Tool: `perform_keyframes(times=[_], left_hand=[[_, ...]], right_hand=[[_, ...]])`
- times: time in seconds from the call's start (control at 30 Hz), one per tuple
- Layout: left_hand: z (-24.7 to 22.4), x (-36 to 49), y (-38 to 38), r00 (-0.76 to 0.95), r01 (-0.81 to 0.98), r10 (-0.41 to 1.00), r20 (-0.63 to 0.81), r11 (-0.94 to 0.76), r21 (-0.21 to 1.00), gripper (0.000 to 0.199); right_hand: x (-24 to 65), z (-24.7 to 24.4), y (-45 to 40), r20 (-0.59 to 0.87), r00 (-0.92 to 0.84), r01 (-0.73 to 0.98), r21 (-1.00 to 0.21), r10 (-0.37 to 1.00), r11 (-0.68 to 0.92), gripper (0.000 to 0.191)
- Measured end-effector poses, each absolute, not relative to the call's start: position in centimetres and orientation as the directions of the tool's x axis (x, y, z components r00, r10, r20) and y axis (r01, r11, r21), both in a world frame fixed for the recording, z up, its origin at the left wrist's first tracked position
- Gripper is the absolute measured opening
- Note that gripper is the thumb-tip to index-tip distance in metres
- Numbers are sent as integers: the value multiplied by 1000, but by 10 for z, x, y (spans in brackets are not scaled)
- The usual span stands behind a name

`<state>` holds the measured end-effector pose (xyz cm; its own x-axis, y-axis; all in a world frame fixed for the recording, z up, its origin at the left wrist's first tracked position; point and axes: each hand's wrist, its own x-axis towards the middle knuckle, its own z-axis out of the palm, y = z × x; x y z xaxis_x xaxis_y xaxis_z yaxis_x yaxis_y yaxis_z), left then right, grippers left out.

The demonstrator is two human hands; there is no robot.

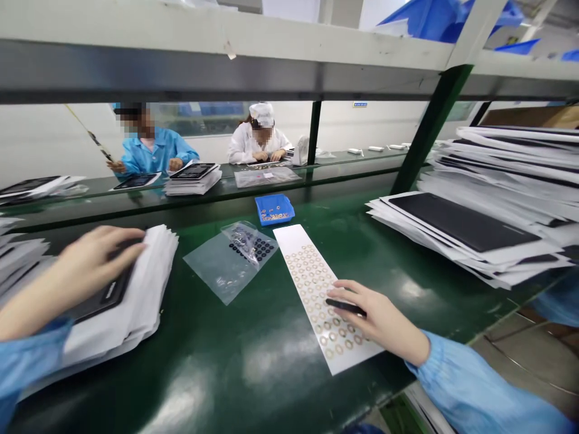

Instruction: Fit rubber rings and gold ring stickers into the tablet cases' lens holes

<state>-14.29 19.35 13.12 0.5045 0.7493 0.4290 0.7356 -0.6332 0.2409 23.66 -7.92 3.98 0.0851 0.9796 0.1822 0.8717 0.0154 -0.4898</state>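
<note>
My left hand (97, 265) is over the left stack, thumb and fingers apart around the upper end of a black flat panel (106, 298). Whether its fingertips press on the panel or the white paper (151, 283) there, I cannot tell. My right hand (375, 316) holds a slim black tool (346, 307) between thumb and fingers; its kind is not clear. Beneath that hand lies a long white sheet (294, 238) with rows of small gold-coloured rings (323, 313). A clear plastic bag (226, 274) with black round pieces (260, 248) lies left of the sheet.
Beyond the sheet sits a blue tray (292, 212) with loose rings. Stacked black panels and paper (465, 223) rise at the right. A green post (432, 129) and an overhead shelf (226, 75) frame the green table (217, 367). Two co-workers (156, 147) sit opposite.
</note>
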Motion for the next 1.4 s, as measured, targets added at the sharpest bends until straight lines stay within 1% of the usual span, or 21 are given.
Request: perform_keyframes(times=[0.03, 0.07, 0.13, 0.27, 0.4, 0.53, 0.7, 0.83, 0.97, 1.03, 1.13, 1.2, 1.3, 1.4], left_hand=[[122, -121, 183, 659, 630, 647, 383, -753, 188, 60], [110, -101, 174, 726, 571, 594, 347, -802, 176, 58], [79, -70, 160, 793, 506, 532, 296, -846, 166, 53], [19, -41, 142, 839, 446, 466, 279, -885, 136, 47], [-8, -33, 131, 820, 461, 466, 333, -882, 99, 44], [-8, -28, 123, 815, 467, 456, 356, -882, 62, 41], [-2, -23, 113, 825, 452, 432, 366, -891, 32, 38], [2, -23, 104, 849, 396, 378, 369, -918, 29, 34], [4, -23, 100, 863, 344, 337, 376, -938, 51, 31], [4, -23, 100, 865, 327, 327, 380, -943, 67, 30], [4, -23, 101, 868, 305, 316, 384, -948, 90, 29], [4, -23, 102, 871, 288, 304, 387, -952, 100, 29], [5, -22, 104, 880, 253, 275, 388, -961, 108, 30], [5, -23, 106, 887, 217, 246, 391, -969, 117, 32]], right_hand=[[237, 33, -85, 143, 98, 888, -459, 985, -22, 32], [238, 27, -89, 106, 115, 902, -428, 988, -59, 34], [244, 21, -94, 73, 136, 915, -392, 988, -97, 36], [265, 19, -94, 100, 116, 916, -396, 988, -67, 37], [282, 20, -92, 119, 99, 908, -417, 988, -41, 40], [295, 23, -88, 126, 87, 902, -430, 988, -25, 41], [309, 34, -67, 157, 86, 917, -398, 984, -17, 36], [303, 53, -25, 196, 16, 912, -405, 980, 67, 30], [282, 67, 29, 168, -55, 910, -397, 984, 118, 19], [269, 68, 51, 152, -58, 910, -398, 987, 115, 17], [249, 65, 71, 121, -58, 902, -419, 991, 104, 23], [238, 62, 80, 106, -59, 893, -440, 993, 100, 24], [229, 58, 97, 115, -27, 879, -470, 993, 78, 20], [233, 54, 120, 129, 66, 867, -499, 989, 7, 11]])
